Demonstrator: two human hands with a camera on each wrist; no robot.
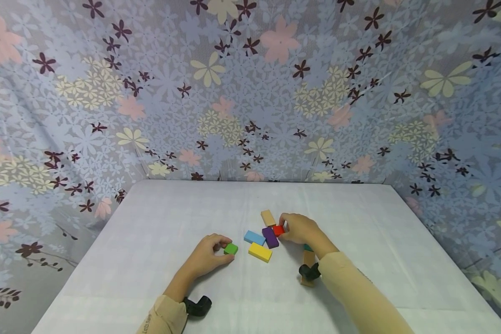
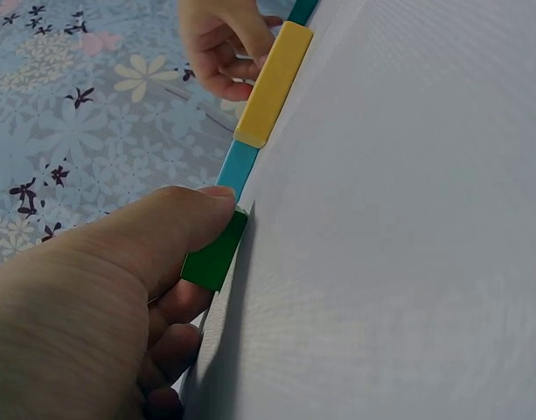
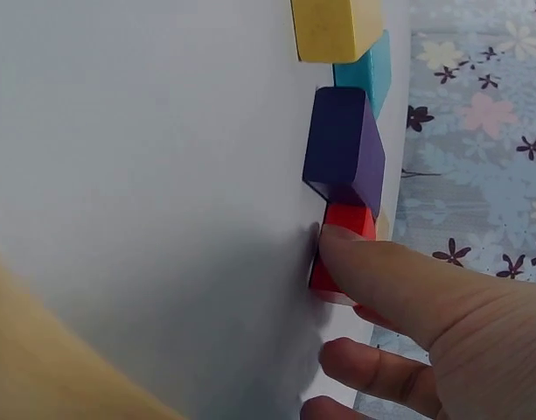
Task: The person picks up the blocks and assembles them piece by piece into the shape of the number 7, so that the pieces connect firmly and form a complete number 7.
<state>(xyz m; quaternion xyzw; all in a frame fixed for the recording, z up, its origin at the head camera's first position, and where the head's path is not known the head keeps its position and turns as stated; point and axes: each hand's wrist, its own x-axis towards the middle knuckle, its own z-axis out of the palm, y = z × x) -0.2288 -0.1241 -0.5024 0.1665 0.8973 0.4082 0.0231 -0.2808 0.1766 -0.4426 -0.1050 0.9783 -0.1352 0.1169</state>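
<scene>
Left hand (image 1: 206, 256) pinches the green block (image 1: 231, 249), left of the yellow block (image 1: 260, 252); right hand (image 1: 301, 228) pinches the red block (image 1: 278, 230), where steady pressure should avoid nudging the adjacent purple block (image 1: 270, 237).

In the lower centre of the frame, the left hand (image 1: 208, 255) pinches a green block (image 1: 231, 249); to its right, the right hand (image 1: 300, 228) grips a red block (image 1: 278, 230). Between the hands lie blue (image 1: 255, 238), purple (image 1: 270, 237) and yellow blocks (image 1: 260, 252) on a white cloth (image 1: 183, 204). A floral curtain (image 1: 250, 83) fills the upper half.
</scene>
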